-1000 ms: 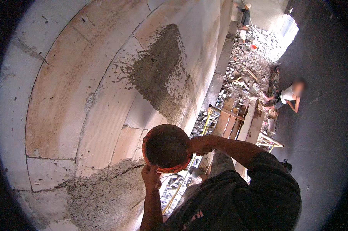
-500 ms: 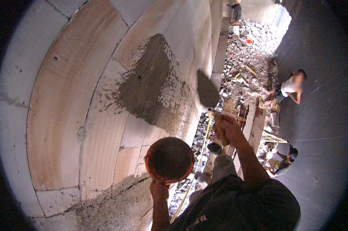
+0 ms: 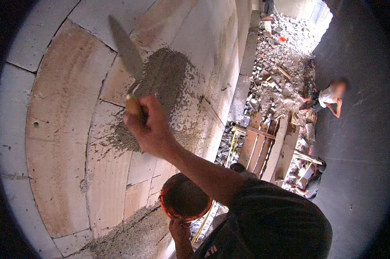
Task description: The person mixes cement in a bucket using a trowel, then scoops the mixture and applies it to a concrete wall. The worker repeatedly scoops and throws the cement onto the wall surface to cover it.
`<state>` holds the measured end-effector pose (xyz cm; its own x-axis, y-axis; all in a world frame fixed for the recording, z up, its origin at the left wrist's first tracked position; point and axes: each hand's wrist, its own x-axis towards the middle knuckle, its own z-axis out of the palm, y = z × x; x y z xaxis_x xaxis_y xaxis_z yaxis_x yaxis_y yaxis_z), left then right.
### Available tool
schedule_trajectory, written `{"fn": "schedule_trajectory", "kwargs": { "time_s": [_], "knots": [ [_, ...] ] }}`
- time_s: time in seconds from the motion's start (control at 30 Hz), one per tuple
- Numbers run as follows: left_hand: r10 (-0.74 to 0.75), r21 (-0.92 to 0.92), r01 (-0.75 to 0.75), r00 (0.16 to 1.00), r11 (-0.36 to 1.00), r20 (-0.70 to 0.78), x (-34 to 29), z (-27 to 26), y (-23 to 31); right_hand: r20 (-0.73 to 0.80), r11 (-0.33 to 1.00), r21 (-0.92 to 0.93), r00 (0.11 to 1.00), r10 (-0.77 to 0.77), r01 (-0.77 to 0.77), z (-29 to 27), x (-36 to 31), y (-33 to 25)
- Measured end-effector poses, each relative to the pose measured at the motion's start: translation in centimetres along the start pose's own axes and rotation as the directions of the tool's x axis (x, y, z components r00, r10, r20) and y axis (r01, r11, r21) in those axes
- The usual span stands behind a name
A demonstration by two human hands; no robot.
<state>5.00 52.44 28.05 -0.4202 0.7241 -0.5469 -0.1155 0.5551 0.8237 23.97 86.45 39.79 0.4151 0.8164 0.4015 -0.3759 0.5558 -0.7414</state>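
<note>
My right hand (image 3: 149, 127) is closed round the wooden handle of a pointed trowel (image 3: 127, 48), raised in front of the block wall (image 3: 59, 125). The blade tilts up and to the left, beside a patch of wet grey mortar (image 3: 165, 80) spread on the blocks; whether it touches the wall I cannot tell. Lower down, my left hand (image 3: 180, 231) grips the near rim of a round orange bucket (image 3: 164, 203). Dark mortar (image 3: 187, 196) fills the inside of the bucket. My right forearm passes above the bucket's far side.
Planks (image 3: 268, 149) of a scaffold lie to the right, over broken rubble (image 3: 275, 64). A person in a light top (image 3: 326, 97) is by the dark wall (image 3: 359, 129), and another person (image 3: 312, 181) is lower down. A small orange container (image 3: 282, 39) sits on the rubble.
My right hand has swung the trowel left, from over the planks to the wall beside the mortar patch. The upper part of the patch looks wider. My left hand and the bucket have shifted slightly down.
</note>
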Motion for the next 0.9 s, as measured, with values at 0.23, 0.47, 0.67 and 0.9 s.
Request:
{"fn": "schedule_trajectory", "kwargs": {
  "time_s": [0.23,0.47,0.67,0.9],
  "knots": [
    [0.063,0.072,-0.066,0.997,0.995,0.043,0.0,1.4,2.7,0.489,0.639,-0.735,0.473,0.732,-0.228,-14.8,-5.3,-10.9],
    [0.04,0.035,-0.043,0.995,0.998,0.088,2.1,1.2,5.5,0.414,0.293,-0.846,0.202,0.888,0.444,-16.0,-13.6,-7.0],
    [0.116,0.13,-0.148,0.967,0.98,0.227,4.5,-0.6,6.0,0.214,0.192,-0.977,-0.375,0.902,-0.097,-17.2,-17.3,0.6],
    [0.01,-0.04,0.0,0.967,0.999,0.256,6.3,-0.8,3.7,0.392,0.272,-0.826,-0.157,0.907,-0.493,-20.6,-23.7,-3.6]
  ]
}}
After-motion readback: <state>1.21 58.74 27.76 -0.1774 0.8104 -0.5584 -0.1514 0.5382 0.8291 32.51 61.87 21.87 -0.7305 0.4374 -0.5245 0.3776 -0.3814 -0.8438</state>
